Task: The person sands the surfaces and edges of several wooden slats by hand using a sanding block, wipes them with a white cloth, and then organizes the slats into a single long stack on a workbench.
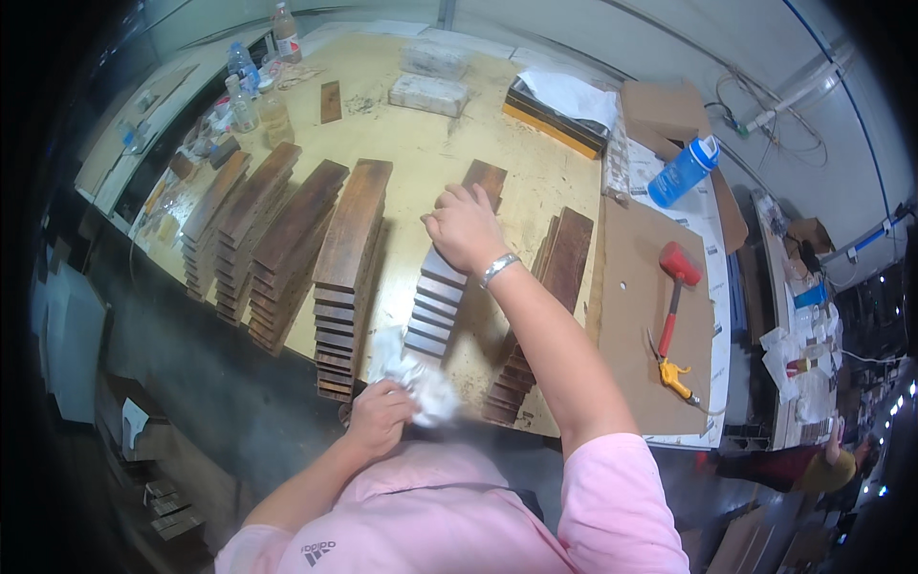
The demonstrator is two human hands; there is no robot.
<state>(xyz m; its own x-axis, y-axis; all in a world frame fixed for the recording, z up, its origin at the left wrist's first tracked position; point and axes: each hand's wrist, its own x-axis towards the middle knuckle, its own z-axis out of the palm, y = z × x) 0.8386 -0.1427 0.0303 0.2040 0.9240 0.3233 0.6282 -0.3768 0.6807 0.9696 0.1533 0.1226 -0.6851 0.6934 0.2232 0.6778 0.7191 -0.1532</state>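
My right hand (466, 228) reaches forward and rests on top of a slanted stack of dark wooden boards (449, 277) in the middle of the workbench (430, 153), its fingers curled over the upper board's edge. My left hand (381, 416) is at the near edge of the bench, closed around a crumpled white cloth (421, 383). Another row of boards (349, 258) lies just left of the cloth, and one more stack (540, 306) stands to the right of my right forearm.
Several further rows of boards (253, 230) fill the bench's left side. A red mallet (677, 277) and a yellow air tool (674, 375) lie on cardboard at the right. A blue bottle (681, 172), plastic bottles (251, 96) and wrapped white blocks (427, 94) stand at the back.
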